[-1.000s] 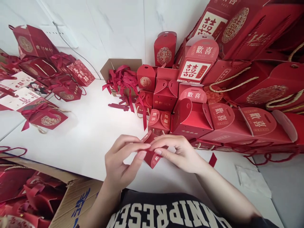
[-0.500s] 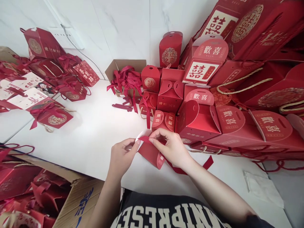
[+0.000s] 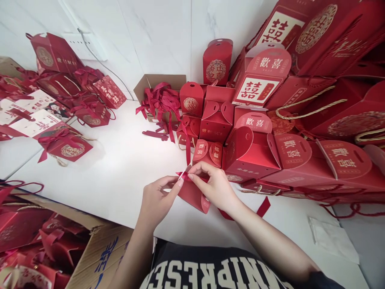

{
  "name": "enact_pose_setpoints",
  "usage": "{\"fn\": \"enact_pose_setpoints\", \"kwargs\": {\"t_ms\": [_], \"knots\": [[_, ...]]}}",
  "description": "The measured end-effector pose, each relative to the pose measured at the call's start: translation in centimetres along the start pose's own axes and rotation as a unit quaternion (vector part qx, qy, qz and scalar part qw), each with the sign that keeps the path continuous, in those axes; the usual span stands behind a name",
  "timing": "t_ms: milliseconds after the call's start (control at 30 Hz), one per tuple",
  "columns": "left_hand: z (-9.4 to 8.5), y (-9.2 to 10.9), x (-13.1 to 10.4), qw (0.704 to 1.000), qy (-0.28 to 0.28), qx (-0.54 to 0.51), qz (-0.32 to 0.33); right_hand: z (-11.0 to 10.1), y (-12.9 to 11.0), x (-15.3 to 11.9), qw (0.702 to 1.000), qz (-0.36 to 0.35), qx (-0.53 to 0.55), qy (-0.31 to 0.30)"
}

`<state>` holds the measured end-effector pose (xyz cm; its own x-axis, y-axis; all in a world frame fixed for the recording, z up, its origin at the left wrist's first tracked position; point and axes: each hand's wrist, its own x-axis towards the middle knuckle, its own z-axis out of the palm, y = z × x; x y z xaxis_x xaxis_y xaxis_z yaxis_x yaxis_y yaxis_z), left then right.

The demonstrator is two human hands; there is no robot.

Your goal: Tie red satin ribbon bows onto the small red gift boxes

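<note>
A small red gift box (image 3: 193, 196) is held between my two hands over the white table. My left hand (image 3: 156, 197) is closed, thumb and fingers pinching the box's raised flap, which shows almost edge-on. My right hand (image 3: 215, 185) pinches a dark red ribbon (image 3: 184, 176) against that flap. A pointed ribbon tip pokes out on the flap's left side. The ribbon's long tail (image 3: 263, 207) lies on the table beyond my right wrist. My right fingers cover part of the box.
Stacked red boxes (image 3: 251, 154) and large red bags (image 3: 355, 106) fill the right side. Behind my hands, a cardboard box (image 3: 140, 88) holds loose ribbons (image 3: 162, 98). Ribbon-tied boxes (image 3: 69, 148) stand at the left. An open carton (image 3: 100, 257) with red items sits lower left.
The flap has turned from showing its white inner face to nearly edge-on. The ribbon tip now shows on its left side. Both hands have shifted only slightly.
</note>
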<state>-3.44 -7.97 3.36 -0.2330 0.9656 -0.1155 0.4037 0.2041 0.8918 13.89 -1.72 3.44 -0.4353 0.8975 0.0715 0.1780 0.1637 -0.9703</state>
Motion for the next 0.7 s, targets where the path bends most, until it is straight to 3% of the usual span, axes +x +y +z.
{"fn": "enact_pose_setpoints", "kwargs": {"t_ms": [267, 367, 533, 700], "knots": [[0.8, 0.4, 0.6, 0.997, 0.071, -0.016, 0.026, -0.1, 0.3, -0.1, 0.999, -0.021, -0.014, -0.022], [0.7, 1.0, 0.6, 0.985, 0.141, -0.095, 0.017, -0.9, -0.1, -0.8, 0.999, -0.03, -0.032, -0.001], [-1.6, 0.2, 1.5, 0.932, 0.284, -0.224, -0.001, -3.6, -0.3, -3.7, 0.994, -0.032, -0.082, 0.06], [-4.2, -1.7, 2.9, 0.901, 0.305, -0.308, -0.031, -6.0, 1.9, -6.6, 0.993, 0.07, -0.084, 0.033]]}}
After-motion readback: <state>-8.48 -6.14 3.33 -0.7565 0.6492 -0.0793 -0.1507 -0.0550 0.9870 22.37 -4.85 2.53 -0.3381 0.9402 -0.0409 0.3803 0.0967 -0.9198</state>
